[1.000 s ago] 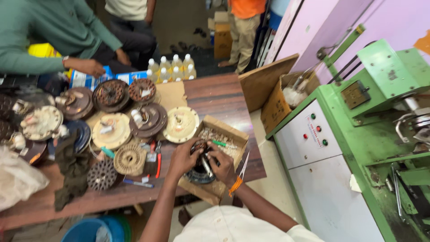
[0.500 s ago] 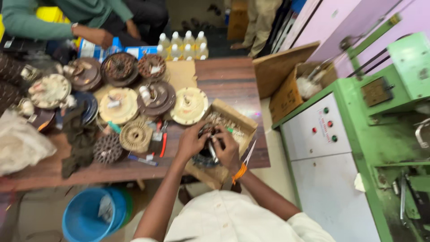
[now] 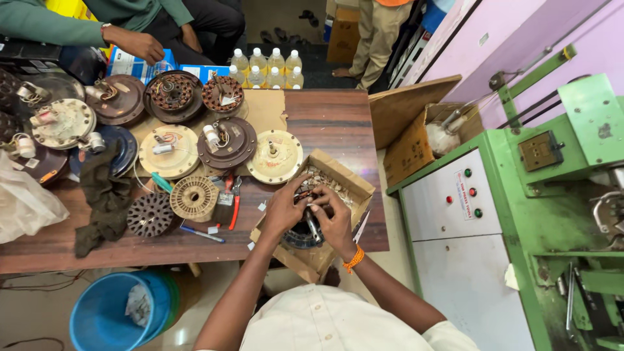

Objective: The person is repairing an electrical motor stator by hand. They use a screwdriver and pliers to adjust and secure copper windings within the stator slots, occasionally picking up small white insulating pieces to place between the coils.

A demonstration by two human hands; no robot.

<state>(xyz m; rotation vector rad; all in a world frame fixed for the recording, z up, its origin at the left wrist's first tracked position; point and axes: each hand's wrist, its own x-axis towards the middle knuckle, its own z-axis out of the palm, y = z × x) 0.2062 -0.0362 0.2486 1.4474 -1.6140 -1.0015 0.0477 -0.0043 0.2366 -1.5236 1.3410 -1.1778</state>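
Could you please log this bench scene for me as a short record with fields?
Left hand: on the dark round stator
Right hand: on the same stator, orange band at the wrist
Stator rests in: open cardboard box at the table edge
Nearby: cream cover, wound stator, bottles
Other person: hand at the far side
Below: blue bucket
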